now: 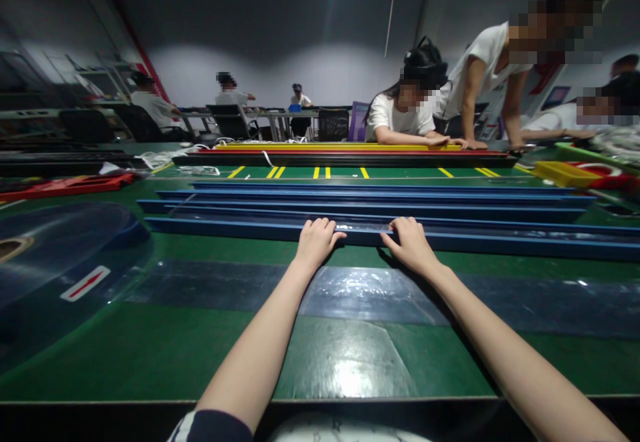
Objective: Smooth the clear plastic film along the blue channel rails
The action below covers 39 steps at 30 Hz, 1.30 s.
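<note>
Both arms reach forward to the nearest long blue channel strip (pixel 240 230), which lies crosswise on the green table. My left hand (pixel 317 241) curls over its near wall, with the thumb pointing right along the edge. A short way to the right, my right hand (pixel 411 242) grips the same strip, fingers over the top and thumb in front. Shiny clear film shows inside the channel between the hands. Closer to me, a wide band of clear plastic film (pixel 220 289) stretches across the table under my forearms.
A large roll of clear film (pixel 65 249) lies at the left. More blue strips (pixel 450 201) sit just beyond, with red, black and yellow strips (pixel 320 152) behind them. Co-workers lean at the far side; a yellow tray (pixel 565 174) stands at right.
</note>
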Motion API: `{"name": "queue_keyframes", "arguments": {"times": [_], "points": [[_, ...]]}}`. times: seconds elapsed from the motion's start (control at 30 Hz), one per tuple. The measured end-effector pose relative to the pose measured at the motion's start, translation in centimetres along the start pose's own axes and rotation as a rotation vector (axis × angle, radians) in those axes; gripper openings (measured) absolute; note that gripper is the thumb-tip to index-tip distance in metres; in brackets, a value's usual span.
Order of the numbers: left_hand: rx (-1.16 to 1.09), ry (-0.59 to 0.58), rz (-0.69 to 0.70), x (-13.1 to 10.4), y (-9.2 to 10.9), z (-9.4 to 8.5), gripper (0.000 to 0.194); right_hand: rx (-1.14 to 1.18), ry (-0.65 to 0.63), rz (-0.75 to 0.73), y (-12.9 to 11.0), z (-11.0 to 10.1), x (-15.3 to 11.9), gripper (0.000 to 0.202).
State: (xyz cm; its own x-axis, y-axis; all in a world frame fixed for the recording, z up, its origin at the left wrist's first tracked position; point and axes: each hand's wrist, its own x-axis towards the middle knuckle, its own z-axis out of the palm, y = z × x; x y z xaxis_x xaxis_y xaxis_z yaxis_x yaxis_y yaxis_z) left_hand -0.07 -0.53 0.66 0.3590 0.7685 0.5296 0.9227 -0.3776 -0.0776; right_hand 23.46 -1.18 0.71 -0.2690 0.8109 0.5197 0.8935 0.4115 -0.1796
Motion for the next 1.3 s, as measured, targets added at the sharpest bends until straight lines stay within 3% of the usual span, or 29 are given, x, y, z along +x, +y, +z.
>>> {"name": "queue_keyframes", "arguments": {"times": [1.3], "points": [[0.032,0.028,0.001,-0.04,0.09,0.1,0.035,-0.008,-0.012,-0.005,0.19,0.07,0.01,0.02]]}}
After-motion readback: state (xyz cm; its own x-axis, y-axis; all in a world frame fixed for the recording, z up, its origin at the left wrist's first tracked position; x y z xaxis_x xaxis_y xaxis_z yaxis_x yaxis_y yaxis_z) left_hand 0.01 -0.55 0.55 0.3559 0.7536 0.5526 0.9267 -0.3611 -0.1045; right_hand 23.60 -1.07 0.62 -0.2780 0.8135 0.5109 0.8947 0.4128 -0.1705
